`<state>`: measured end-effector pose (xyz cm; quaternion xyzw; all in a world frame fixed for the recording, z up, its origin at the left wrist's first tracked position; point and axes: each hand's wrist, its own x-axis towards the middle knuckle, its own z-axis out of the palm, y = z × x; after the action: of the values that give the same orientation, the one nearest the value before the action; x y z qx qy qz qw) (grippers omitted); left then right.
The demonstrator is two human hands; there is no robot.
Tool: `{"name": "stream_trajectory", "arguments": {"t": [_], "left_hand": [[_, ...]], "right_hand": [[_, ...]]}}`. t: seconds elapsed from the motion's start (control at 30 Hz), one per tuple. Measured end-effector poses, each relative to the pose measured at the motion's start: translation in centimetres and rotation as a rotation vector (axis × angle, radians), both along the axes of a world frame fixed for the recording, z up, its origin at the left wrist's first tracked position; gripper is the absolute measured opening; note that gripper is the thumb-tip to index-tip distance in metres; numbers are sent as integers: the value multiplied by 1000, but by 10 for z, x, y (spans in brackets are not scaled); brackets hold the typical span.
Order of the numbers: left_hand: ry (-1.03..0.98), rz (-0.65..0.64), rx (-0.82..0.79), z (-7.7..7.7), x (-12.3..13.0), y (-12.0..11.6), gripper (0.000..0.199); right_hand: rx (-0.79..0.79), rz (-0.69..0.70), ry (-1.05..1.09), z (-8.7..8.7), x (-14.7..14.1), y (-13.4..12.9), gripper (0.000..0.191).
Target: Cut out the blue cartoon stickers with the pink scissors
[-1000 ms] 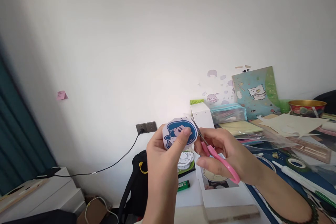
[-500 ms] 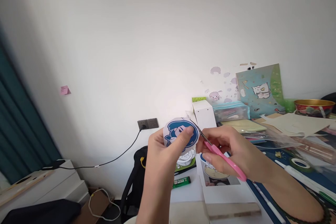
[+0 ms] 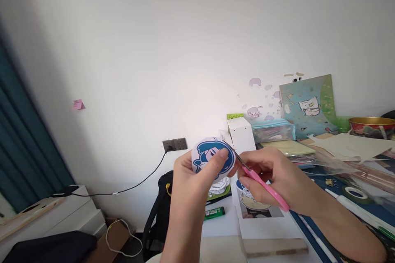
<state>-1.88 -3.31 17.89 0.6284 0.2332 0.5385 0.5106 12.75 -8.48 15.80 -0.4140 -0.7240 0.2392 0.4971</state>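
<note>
Scissors diagonal lengthwise, tips up-left, in right grip; paper in left grip

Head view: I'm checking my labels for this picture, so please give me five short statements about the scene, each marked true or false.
1. The left hand holds printed paper. True.
2. The right hand holds pink scissors. True.
3. The scissors' blades are well away from the printed paper. False: the blades are at its edge.
4. A black plug is in the wall socket. True.
5. The pink note is stuck on the curtain. False: the pink note is on the wall.
</note>
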Motion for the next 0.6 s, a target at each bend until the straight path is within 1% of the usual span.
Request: {"name": "stream_trajectory", "arguments": {"t": [0.2, 0.37, 0.6], "left_hand": [[-68, -9, -48, 0, 0, -1, 28], [-72, -31, -82, 2, 0, -1, 25], [-93, 2, -96, 4, 0, -5, 20]], "right_hand": [[14, -26, -15, -1, -1, 2, 17], [0, -15, 13, -2, -1, 2, 22], [-46, 7, 43, -3, 0, 2, 23]]}}
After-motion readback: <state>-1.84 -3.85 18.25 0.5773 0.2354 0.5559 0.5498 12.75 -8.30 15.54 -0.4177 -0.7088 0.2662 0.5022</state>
